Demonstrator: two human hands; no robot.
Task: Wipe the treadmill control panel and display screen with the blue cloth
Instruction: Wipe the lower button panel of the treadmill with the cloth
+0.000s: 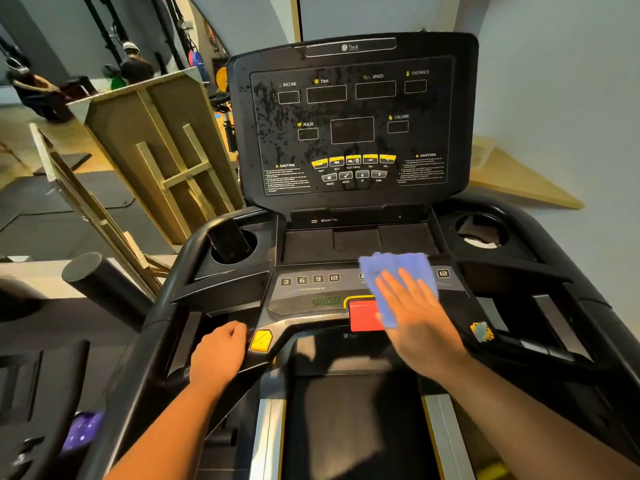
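Note:
The blue cloth [391,271] lies flat on the right half of the treadmill's lower control panel [311,292], partly covering the red stop button [363,315]. My right hand [417,317] presses on the cloth with fingers spread and flat. The upright display screen [353,123] above is dark and speckled with wet spots on its left side. My left hand [218,351] is curled around the left handlebar [180,306] beside a yellow button [261,340].
A dark phone [228,242] stands in the left cup holder; the right cup holder [481,230] holds something pale. Wooden frames [166,150] lean to the left of the treadmill. A person [133,64] is far back left. The belt [353,420] runs below.

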